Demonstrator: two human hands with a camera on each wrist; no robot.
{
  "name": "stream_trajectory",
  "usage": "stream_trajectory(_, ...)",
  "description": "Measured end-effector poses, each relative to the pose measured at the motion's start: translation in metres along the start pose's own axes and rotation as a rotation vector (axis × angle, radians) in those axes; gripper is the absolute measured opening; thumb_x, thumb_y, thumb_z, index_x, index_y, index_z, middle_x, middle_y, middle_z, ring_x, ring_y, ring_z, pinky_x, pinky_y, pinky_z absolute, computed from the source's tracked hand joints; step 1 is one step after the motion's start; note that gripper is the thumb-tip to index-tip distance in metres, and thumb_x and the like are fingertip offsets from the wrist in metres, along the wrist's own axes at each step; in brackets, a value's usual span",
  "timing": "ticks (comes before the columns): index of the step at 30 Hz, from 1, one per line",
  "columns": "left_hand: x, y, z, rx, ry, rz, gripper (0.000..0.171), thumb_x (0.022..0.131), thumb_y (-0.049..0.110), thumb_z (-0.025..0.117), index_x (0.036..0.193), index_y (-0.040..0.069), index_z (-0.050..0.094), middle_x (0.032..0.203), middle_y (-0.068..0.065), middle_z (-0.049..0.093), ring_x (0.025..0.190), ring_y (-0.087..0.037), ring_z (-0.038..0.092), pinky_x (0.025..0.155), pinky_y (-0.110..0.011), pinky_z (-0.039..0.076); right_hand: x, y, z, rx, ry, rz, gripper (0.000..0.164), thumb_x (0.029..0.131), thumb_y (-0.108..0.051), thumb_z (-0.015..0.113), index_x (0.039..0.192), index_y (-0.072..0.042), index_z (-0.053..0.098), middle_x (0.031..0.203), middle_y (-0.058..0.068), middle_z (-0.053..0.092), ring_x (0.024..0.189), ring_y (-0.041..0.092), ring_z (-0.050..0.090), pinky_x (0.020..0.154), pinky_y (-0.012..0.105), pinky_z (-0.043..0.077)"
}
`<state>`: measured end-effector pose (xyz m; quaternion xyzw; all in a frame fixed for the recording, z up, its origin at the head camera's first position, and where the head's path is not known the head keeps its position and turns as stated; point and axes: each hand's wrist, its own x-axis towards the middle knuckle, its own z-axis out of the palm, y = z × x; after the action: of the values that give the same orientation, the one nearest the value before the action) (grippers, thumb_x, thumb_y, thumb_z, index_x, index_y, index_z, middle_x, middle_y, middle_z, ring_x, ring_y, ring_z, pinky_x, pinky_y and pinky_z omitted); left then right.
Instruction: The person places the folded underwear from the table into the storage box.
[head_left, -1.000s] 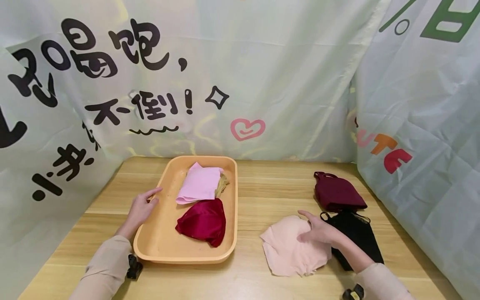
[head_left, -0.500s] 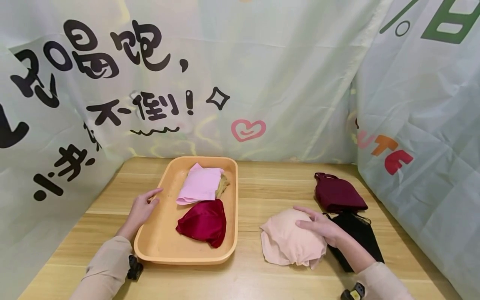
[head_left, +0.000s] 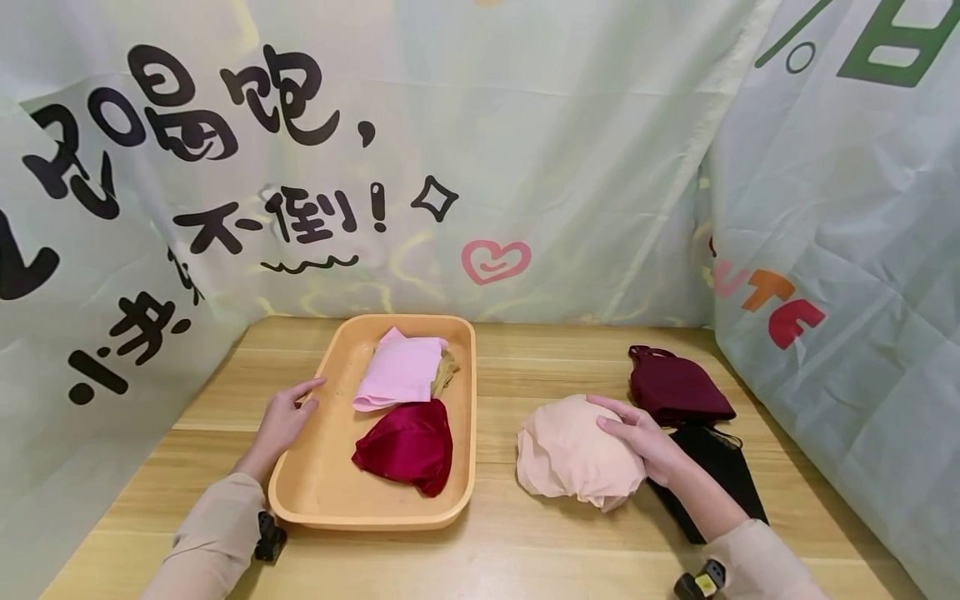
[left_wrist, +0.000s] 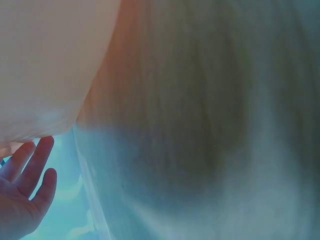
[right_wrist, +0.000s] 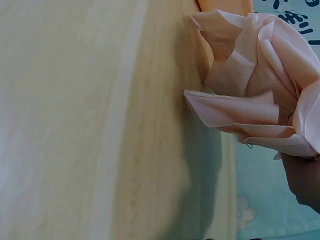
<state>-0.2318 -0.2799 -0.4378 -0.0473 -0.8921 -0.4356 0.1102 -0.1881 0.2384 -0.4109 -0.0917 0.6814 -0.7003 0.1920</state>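
My right hand (head_left: 651, 442) grips a folded pale pink bra (head_left: 573, 454) by its right side, thumb on top. The bra hangs above the table, and its loose lower folds (right_wrist: 235, 107) show in the right wrist view. At the left rim of an orange tray (head_left: 300, 492) my left hand (head_left: 285, 421) touches the edge with fairly straight fingers. Its fingertips meet the tray's side in the left wrist view. Inside the tray lie a light pink folded cloth (head_left: 401, 371), a bit of tan fabric (head_left: 445, 372) beside it, and a dark red satin garment (head_left: 408, 446).
Right of the bra, a maroon folded garment with a strap (head_left: 678, 387) lies on the wooden table (head_left: 540, 367). In front of it is a black garment with thin straps (head_left: 720, 475), partly behind my right forearm. Printed cloth curtains (head_left: 585, 167) enclose the back and sides.
My right hand has taken hold of the pale pink bra and lifted it off the table, shifting slightly left. The left hand and the tray stay where they were.
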Motion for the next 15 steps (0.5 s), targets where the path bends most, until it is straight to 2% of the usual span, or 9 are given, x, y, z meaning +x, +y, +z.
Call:
stream_trajectory(9,-0.001,0.001,-0.001,-0.007,-0.002,0.006,0.033,0.087,-0.002,0.05,0.12,-0.006,0.056,0.122,-0.032,0.049,0.04,-0.001,0.023,0.04,-0.021,0.031,0.01,-0.005,0.009,0.105,0.088,-0.002,0.036,0.094,-0.019,0.051,0.129,-0.024,0.051,0.108,-0.008,0.06,0.09,0.011,0.062,0.072,0.028,0.051)
stream_trajectory(15,0.0,0.003,-0.001,-0.001,0.004,0.002,0.033,0.087,-0.001,0.05,0.12,-0.007,0.056,0.121,-0.032,0.05,0.041,0.0,0.026,0.042,-0.021,0.032,0.017,-0.009,0.015,0.173,0.118,0.016,0.042,0.093,-0.018,0.051,0.135,-0.02,0.046,0.107,-0.01,0.061,0.092,0.009,0.061,0.073,0.026,0.051)
